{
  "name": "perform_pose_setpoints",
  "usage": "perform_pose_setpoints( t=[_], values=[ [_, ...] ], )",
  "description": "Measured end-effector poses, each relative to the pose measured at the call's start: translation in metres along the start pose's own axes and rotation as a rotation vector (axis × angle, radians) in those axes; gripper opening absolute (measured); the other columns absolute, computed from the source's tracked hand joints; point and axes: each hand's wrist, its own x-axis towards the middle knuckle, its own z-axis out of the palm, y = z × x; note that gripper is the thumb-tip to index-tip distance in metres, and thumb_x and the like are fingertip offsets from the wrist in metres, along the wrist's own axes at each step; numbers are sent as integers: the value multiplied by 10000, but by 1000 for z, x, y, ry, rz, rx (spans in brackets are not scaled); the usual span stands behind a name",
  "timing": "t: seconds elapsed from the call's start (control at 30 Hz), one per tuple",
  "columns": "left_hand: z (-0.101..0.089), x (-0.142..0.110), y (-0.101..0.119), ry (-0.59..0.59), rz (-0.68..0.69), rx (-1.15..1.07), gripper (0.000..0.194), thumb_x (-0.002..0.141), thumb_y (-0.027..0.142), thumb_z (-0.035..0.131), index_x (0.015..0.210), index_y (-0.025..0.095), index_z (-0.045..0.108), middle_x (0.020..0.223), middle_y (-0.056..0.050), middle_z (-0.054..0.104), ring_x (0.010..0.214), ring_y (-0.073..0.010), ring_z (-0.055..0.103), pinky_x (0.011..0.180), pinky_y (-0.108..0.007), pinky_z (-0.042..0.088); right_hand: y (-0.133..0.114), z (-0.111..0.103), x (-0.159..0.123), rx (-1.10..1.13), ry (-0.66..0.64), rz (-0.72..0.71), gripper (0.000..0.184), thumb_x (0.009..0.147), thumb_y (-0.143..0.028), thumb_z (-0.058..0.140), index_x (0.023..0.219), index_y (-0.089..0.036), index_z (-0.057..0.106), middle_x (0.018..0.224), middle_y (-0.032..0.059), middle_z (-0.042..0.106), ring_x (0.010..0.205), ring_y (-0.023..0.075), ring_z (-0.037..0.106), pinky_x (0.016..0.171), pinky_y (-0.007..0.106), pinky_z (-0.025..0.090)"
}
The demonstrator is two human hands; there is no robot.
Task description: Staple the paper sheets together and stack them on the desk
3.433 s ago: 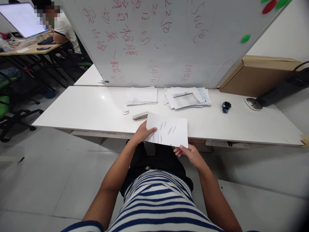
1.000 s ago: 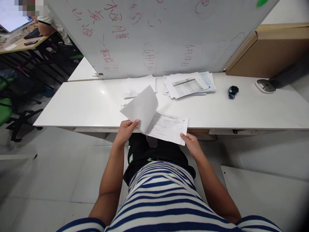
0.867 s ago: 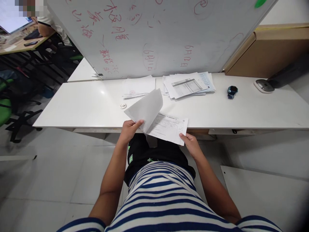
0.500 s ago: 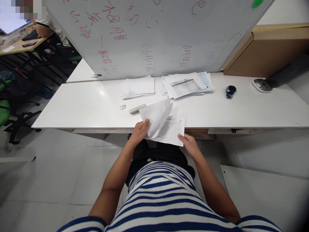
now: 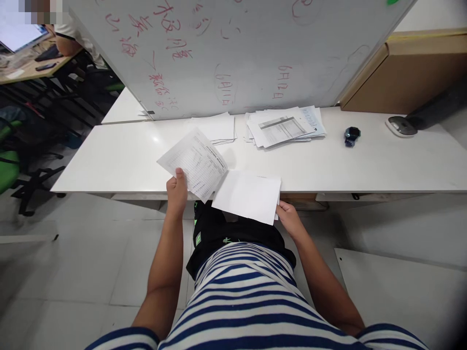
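Paper packet [image 5: 246,194] is fanning open in front of the whiteboard [image 5: 255,58]

The left hand [image 5: 177,192] is pinching the printed leaf [image 5: 197,163], thumb pressing on its face, and is holding it tilted out toward the whiteboard's left side. The right hand [image 5: 291,218] is gripping the packet's right edge, nearer the whiteboard's right side, with fingertips partly disappearing behind the blank top page. The packet is lying open over the front of the tabletop [image 5: 124,155], its near edge reaching past the rim; whether a staple is joining the sheets, I cannot tell.

For good handling, the right hand should be anchoring the under-sheets lightly while the left is guiding the leaf in a loose arc, since a hard pull would probably be creasing or tearing thin paper near the fold. A flat thumb should be spreading the pressure better than a pinched corner.

The leaf is bowing softly, matte and gridded with print, while the facing page is showing smooth, plain white. Just below the whiteboard, a neat paper pile [image 5: 215,127] and a splayed document stack [image 5: 280,131] are resting flat. Off its lower right corner, a blue-banded watch [image 5: 352,135] is sitting on the glossy surface, and a brown cardboard box [image 5: 408,78] is standing with crisp, straight edges.
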Motion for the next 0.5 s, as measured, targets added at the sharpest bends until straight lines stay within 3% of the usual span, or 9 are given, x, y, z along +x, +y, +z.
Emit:
perform_pose_setpoints(
  t=[0.17, 0.3, 0.37, 0.5],
  values=[
    [-2, 0, 0, 20, -20, -13, 576, 800, 662, 476, 543, 217, 215, 480, 49, 228, 460, -82, 234, 420, -242, 221, 0, 0, 1, -4, -1, 7, 321, 772, -460, 611, 865, -176, 731, 788, 17, 693, 754, 188, 594, 687, 278, 430],
    [6, -12, -4, -62, 8, 59, 545, 839, 650, 415, 544, 208, 294, 475, 36, 314, 483, -100, 326, 459, -237, 296, 0, 0, 2, -10, -3, 3, 327, 769, -471, 611, 839, -173, 729, 785, 21, 700, 756, 196, 607, 688, 286, 440],
    [15, -24, -4, -181, 62, 141, 544, 866, 641, 356, 552, 198, 364, 490, 19, 389, 510, -120, 400, 500, -244, 350, 2, 1, 3, -24, -7, 4, 345, 765, -488, 612, 834, -170, 728, 779, 24, 705, 750, 203, 614, 683, 293, 447],
    [30, -54, -2, -675, 431, 273, 496, 854, 620, 409, 762, 175, 606, 799, -68, 647, 824, -208, 577, 818, -331, 440, 8, 2, 5, 3, 0, 35, 423, 766, -567, 596, 863, -177, 727, 867, 46, 728, 834, 237, 641, 732, 318, 474]
  ],
)
